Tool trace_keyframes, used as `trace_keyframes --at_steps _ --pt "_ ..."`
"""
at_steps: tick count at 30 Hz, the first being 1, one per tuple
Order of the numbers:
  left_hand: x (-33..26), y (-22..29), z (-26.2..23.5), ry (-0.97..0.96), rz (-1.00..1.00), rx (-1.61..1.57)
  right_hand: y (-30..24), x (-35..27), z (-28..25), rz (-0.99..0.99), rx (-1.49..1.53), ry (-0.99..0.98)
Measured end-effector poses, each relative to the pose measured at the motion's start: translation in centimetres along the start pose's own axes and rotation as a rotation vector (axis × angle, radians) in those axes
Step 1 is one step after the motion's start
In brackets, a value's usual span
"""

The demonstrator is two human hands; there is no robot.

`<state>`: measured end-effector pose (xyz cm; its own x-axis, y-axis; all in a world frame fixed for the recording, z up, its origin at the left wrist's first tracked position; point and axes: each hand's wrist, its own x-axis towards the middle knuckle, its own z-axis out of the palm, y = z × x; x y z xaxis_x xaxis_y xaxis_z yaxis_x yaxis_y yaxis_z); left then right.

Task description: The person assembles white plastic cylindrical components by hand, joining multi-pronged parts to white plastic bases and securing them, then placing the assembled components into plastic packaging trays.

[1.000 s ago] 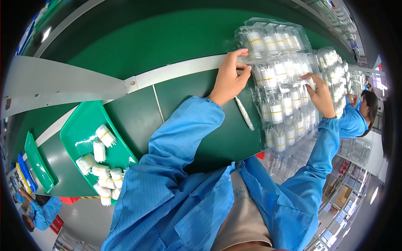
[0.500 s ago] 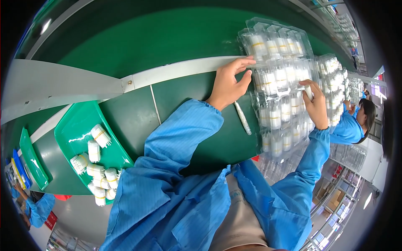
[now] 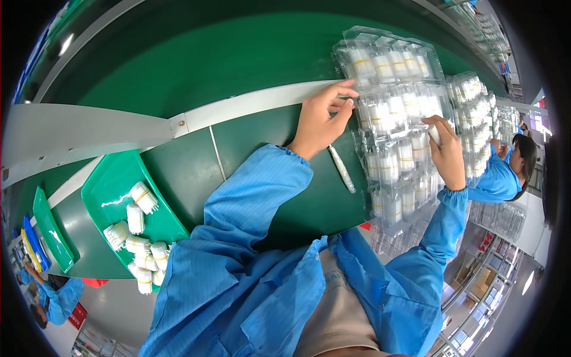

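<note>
In my right hand (image 3: 447, 156) a small white cylinder (image 3: 435, 134) is pinched between thumb and fingers, over a clear plastic tray (image 3: 397, 130). The tray's pockets hold rows of white cylindrical parts (image 3: 389, 168), several with a yellow band. My left hand (image 3: 321, 122) is at the tray's left edge, fingers stretched out and thumb apart, fingertips against the plastic. Just below that hand a slim whitish stick (image 3: 342, 169) lies on the dark green table. To the left, a green bin (image 3: 107, 193) holds several loose white cylinders (image 3: 135, 219) with yellow bands and short prongs.
A white metal rail (image 3: 250, 98) crosses the table behind my left hand. More filled clear trays (image 3: 473, 131) stand to the right, beside a co-worker in a blue sleeve (image 3: 495, 178). Another green tray (image 3: 52, 229) and a blue one (image 3: 35, 244) lie far left.
My right hand, with the white cylinder, stays over the same part of the tray, the cylinder tilting slightly. My left hand remains at the tray's edge. The whole view has shifted a little.
</note>
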<state>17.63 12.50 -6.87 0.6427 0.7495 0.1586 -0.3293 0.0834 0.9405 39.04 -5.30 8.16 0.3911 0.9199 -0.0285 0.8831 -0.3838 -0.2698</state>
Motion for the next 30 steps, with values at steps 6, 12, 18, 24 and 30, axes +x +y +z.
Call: trace_keyframes --at_steps 6,12,18,24,30 --pt "0.1 -0.2 0.0 -0.001 -0.012 -0.022 0.7 -0.8 0.3 -0.142 -0.051 0.025" --pt "-0.9 0.0 -0.1 0.140 0.158 0.276 -9.7 -8.7 1.3 -0.024 0.159 0.288" --pt "-1.5 1.2 -0.5 -0.189 0.070 0.179 -14.1 -16.6 10.3 -0.561 1.431 0.188" --pt "-7.9 12.5 -2.4 0.393 0.147 0.799 -16.3 -12.1 13.9 -0.202 1.925 -0.274" --pt "-18.2 22.6 -11.5 0.624 0.033 1.731 -14.2 -9.4 17.1 0.403 1.948 -0.431"
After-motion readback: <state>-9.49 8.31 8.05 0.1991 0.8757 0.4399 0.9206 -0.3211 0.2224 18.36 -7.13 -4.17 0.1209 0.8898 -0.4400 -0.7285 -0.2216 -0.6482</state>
